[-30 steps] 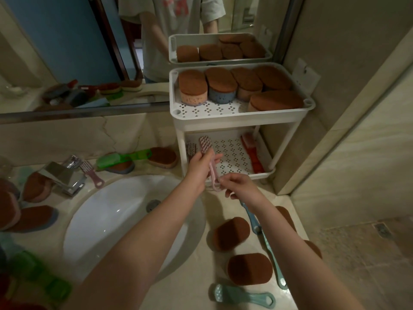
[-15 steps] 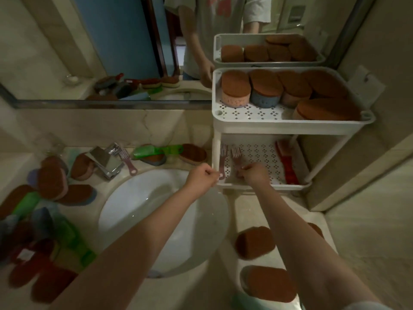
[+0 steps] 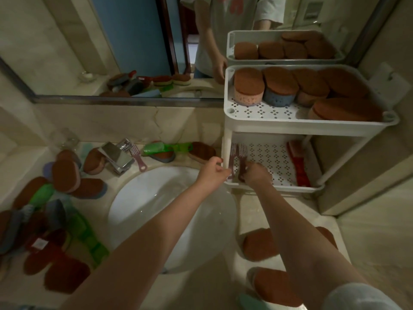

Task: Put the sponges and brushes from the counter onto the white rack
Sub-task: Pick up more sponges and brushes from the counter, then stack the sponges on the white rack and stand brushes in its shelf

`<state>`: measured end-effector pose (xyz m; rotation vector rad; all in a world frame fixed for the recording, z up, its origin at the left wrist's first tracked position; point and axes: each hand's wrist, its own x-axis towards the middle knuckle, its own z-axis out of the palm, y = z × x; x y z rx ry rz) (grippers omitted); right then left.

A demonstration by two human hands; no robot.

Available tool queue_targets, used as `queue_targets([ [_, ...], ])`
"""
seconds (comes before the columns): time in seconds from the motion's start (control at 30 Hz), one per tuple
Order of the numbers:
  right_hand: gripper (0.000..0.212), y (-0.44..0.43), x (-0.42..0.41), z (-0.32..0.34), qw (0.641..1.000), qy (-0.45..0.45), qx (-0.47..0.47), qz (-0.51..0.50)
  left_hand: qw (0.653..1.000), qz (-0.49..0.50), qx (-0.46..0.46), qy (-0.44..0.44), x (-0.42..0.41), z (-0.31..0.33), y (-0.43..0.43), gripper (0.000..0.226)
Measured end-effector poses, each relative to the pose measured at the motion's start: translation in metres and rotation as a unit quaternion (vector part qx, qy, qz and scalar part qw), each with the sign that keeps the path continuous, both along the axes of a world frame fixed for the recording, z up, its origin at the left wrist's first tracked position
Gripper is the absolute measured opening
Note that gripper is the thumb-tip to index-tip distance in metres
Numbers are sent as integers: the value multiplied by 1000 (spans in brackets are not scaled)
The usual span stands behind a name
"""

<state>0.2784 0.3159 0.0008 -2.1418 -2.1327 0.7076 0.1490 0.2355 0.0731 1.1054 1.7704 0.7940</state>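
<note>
The white rack (image 3: 312, 128) stands at the right of the counter. Several brown-topped sponges (image 3: 248, 83) fill its upper shelf. On the lower shelf (image 3: 272, 157) two pink brushes lie side by side at the left, and a red brush (image 3: 299, 166) lies at the right. My right hand (image 3: 257, 174) grips the handle of the right pink brush (image 3: 242, 153). My left hand (image 3: 213, 170) is at the rack's front left corner, fingertips closed on the handle end of the left pink brush (image 3: 233, 151).
Brown sponges (image 3: 259, 245) lie on the counter in front of the rack, and one sponge (image 3: 202, 151) beside a green brush (image 3: 165, 148) behind the sink (image 3: 169, 211). Another pink brush (image 3: 137, 157) leans by the faucet (image 3: 118, 156). Sponges and green brushes (image 3: 89, 238) are piled at the left.
The pink brush that both hands held above the counter now lies on the lower shelf beside the other pink brush. Both hands moved forward to the rack's front edge.
</note>
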Motion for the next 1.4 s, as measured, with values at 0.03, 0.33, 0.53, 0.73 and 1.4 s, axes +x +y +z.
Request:
queue_targets([
  [0.03, 40, -1, 1, 1, 1000, -6, 9, -2, 1000, -1, -5, -1, 0, 0, -1, 46],
  [0.33, 26, -68, 45, 23, 930, 188, 290, -122, 998, -43, -45, 29, 11, -14, -18, 17],
  [0.53, 33, -100, 115, 0, 960, 134, 106, -220, 983, -169, -73, 22, 46, -40, -30, 9],
  [0.73, 39, -116, 128, -21, 991, -2, -49, -124, 950, -271, -123, 99, 83, -80, -53, 59],
  [1.4, 22, -107, 98, -29, 980, -5, -108, -168, 969, -134, -163, 130, 45, -101, -55, 72],
])
